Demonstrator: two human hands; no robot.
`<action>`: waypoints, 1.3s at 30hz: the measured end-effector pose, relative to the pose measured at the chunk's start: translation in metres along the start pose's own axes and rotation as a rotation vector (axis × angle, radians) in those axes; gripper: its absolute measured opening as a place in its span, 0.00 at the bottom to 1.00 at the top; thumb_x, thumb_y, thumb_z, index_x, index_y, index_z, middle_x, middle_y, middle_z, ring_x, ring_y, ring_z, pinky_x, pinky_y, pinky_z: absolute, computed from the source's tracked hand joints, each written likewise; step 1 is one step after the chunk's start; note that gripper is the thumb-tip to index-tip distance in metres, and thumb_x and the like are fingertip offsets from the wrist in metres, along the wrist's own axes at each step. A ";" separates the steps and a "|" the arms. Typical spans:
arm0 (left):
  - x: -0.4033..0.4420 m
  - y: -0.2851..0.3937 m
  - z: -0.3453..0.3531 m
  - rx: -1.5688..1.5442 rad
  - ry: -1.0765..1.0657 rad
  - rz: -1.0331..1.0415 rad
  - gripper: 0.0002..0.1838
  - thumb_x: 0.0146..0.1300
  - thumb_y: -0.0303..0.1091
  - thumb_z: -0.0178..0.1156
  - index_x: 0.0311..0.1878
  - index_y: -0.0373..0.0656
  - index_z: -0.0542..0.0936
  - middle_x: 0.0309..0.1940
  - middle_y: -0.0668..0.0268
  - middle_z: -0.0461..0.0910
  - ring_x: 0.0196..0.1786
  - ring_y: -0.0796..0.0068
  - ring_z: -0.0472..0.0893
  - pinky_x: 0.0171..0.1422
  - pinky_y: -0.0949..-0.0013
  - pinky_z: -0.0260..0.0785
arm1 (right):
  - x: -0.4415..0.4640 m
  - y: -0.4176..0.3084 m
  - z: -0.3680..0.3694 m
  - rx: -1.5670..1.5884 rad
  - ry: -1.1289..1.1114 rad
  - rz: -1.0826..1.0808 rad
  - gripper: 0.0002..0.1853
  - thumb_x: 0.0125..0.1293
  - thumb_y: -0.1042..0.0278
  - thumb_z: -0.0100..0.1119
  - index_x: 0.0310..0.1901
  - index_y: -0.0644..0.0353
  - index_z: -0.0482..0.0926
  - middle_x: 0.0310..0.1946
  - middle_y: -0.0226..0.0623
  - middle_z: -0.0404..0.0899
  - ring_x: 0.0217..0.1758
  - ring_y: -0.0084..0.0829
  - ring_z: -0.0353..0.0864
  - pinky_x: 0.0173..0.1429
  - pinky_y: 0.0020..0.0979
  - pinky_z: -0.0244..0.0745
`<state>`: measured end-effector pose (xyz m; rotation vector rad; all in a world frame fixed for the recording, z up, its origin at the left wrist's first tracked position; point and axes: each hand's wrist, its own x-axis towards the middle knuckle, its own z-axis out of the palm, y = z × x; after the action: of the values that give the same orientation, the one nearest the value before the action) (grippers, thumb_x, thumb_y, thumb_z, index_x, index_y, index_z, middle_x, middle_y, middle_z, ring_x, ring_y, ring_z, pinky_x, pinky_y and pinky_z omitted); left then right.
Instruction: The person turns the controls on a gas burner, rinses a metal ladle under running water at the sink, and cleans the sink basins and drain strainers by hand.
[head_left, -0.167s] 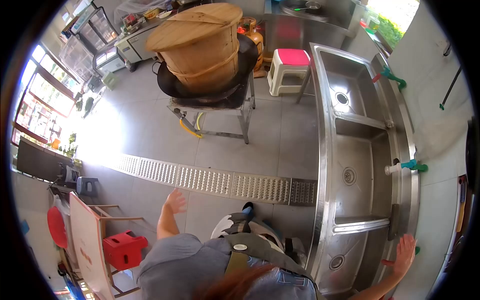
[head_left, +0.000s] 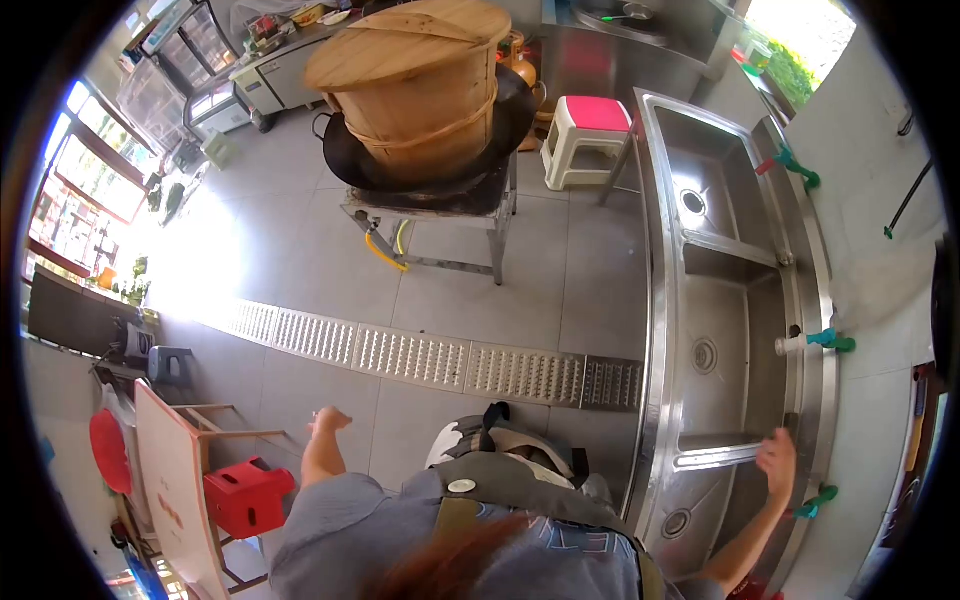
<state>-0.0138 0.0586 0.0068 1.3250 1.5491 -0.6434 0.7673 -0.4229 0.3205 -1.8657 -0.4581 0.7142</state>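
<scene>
My left hand hangs in the air over the grey tiled floor, with nothing visible in it and its fingers loosely bent. Over the right side of the steel sink, near the divider between the middle and nearest basins, is my right hand. Its fingers are loosely bent and I see nothing in them. Just below that hand, a green-handled tap sticks out from the wall side, apart from the fingers. Another tap with a green handle stands at the middle basin.
Ahead, a large lidded wooden steamer sits in a wok on a metal stand. A white stool with a pink seat stands beside the sink. A metal drain grate crosses the floor. On the left are a red stool and a table.
My right hand has moved up and left over the sink, its spread fingers now bent. My left hand has dropped slightly and turned, its fingers less spread. The view has shifted a little.
</scene>
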 end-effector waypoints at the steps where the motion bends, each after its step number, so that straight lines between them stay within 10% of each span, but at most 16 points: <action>1: -0.022 0.016 0.002 -0.062 -0.117 -0.267 0.37 0.53 0.60 0.47 0.60 0.45 0.58 0.62 0.59 0.53 0.66 0.52 0.44 0.59 0.39 0.46 | 0.016 0.005 0.008 -0.395 -0.086 0.098 0.24 0.60 0.55 0.46 0.56 0.57 0.61 0.47 0.38 0.68 0.43 0.28 0.72 0.46 0.28 0.67; 2: -0.066 0.049 -0.012 -0.313 0.023 -0.253 0.38 0.52 0.61 0.48 0.60 0.45 0.58 0.62 0.59 0.53 0.66 0.53 0.46 0.59 0.39 0.45 | 0.036 0.016 0.024 -0.763 -0.173 0.181 0.23 0.60 0.56 0.47 0.55 0.57 0.63 0.43 0.39 0.71 0.39 0.27 0.74 0.43 0.27 0.68; 7: -0.125 0.102 -0.088 -0.802 0.334 0.073 0.43 0.49 0.64 0.50 0.61 0.44 0.56 0.63 0.57 0.51 0.66 0.52 0.46 0.61 0.42 0.41 | 0.122 -0.066 0.124 -0.204 -0.128 0.058 0.20 0.58 0.59 0.51 0.50 0.61 0.68 0.38 0.44 0.75 0.39 0.29 0.75 0.43 0.27 0.68; 13: -0.141 0.140 -0.186 -0.003 0.865 -0.294 0.44 0.48 0.64 0.51 0.62 0.44 0.54 0.63 0.53 0.49 0.66 0.50 0.44 0.63 0.47 0.40 | 0.264 -0.094 0.158 -0.784 -0.239 -0.180 0.25 0.57 0.54 0.52 0.50 0.64 0.67 0.42 0.45 0.74 0.44 0.34 0.74 0.47 0.28 0.67; 18: -0.217 0.321 -0.237 0.197 1.330 0.183 0.44 0.47 0.61 0.54 0.63 0.44 0.53 0.63 0.52 0.48 0.66 0.51 0.43 0.65 0.51 0.39 | 0.391 -0.107 0.206 -0.869 -0.053 -0.220 0.30 0.54 0.50 0.54 0.50 0.68 0.66 0.44 0.53 0.71 0.49 0.43 0.71 0.51 0.34 0.65; 25: -0.268 0.556 -0.230 0.545 1.417 0.757 0.41 0.47 0.53 0.59 0.62 0.48 0.54 0.62 0.54 0.51 0.65 0.55 0.48 0.65 0.56 0.44 | 0.507 -0.082 0.313 -1.023 0.054 -0.022 0.49 0.43 0.41 0.61 0.59 0.65 0.50 0.55 0.50 0.60 0.56 0.50 0.62 0.53 0.46 0.63; 39: -0.181 0.720 -0.274 0.689 1.311 0.605 0.36 0.47 0.47 0.58 0.59 0.46 0.59 0.61 0.56 0.54 0.63 0.58 0.54 0.63 0.55 0.47 | 0.602 -0.057 0.331 -0.869 0.055 0.000 0.44 0.38 0.41 0.63 0.49 0.69 0.60 0.46 0.54 0.68 0.48 0.50 0.70 0.50 0.41 0.67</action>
<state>0.5677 0.4094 0.4140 2.9426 1.7094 0.2412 1.0000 0.1938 0.1197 -2.6797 -0.8192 0.4861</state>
